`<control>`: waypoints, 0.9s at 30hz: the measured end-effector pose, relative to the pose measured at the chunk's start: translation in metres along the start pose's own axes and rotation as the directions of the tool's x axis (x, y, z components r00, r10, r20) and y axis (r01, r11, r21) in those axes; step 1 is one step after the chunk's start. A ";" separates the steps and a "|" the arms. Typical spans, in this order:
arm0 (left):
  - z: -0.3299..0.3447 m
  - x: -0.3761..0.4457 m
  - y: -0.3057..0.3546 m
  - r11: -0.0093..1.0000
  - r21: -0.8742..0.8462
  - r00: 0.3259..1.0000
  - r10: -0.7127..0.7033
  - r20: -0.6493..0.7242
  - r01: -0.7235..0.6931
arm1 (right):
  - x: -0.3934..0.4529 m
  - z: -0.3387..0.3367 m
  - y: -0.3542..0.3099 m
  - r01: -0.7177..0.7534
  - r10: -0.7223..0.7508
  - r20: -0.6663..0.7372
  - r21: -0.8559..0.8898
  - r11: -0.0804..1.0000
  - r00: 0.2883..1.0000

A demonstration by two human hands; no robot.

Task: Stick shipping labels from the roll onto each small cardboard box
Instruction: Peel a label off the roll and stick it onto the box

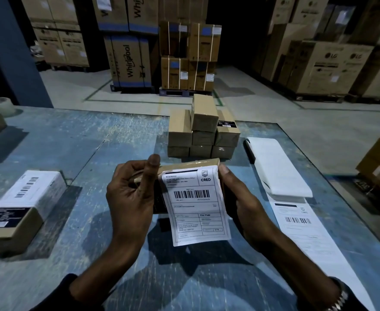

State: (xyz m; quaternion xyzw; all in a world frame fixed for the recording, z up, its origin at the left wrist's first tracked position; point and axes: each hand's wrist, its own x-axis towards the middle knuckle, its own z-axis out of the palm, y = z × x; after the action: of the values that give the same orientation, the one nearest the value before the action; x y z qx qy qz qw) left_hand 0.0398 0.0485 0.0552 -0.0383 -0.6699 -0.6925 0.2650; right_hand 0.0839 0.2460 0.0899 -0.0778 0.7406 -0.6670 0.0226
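I looked across a worn blue table (77, 140) onto a dim warehouse with a pale concrete floor (247, 93) marked by green lines. Tall stacked appliance cartons (129, 61) on pallets stood far left, centre and right, beside a blue pillar (11, 48) at far left.

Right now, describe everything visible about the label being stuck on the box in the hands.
The white paper shipping label carries a CRED logo, a black barcode and ruled address fields. Its top lies on the small brown cardboard box; its lower part hangs free and curls. The left hand and right hand grip the box beside it.
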 end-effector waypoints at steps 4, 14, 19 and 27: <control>0.000 -0.001 0.001 1.000 0.009 1.000 0.018 -0.018 -0.018 | -0.001 0.001 0.001 0.035 -0.035 0.008 -0.006 0.999 0.999; -0.003 -0.001 0.000 0.997 0.012 0.996 0.076 -0.052 -0.076 | 0.000 0.003 0.011 0.111 -0.113 0.008 0.093 0.989 0.994; -0.003 0.001 0.001 0.997 0.017 0.996 0.074 -0.056 -0.074 | -0.001 0.006 0.007 0.104 -0.105 0.018 0.059 0.993 0.994; -0.002 0.000 0.004 1.000 -0.015 0.999 0.015 -0.031 -0.015 | 0.000 0.005 0.007 0.180 -0.179 0.029 -0.030 0.983 0.983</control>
State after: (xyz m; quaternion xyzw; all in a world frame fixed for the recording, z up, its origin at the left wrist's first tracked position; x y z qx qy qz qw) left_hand 0.0421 0.0471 0.0585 -0.0345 -0.6602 -0.6960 0.2804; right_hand 0.0843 0.2415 0.0827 -0.1533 0.7409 -0.6533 -0.0293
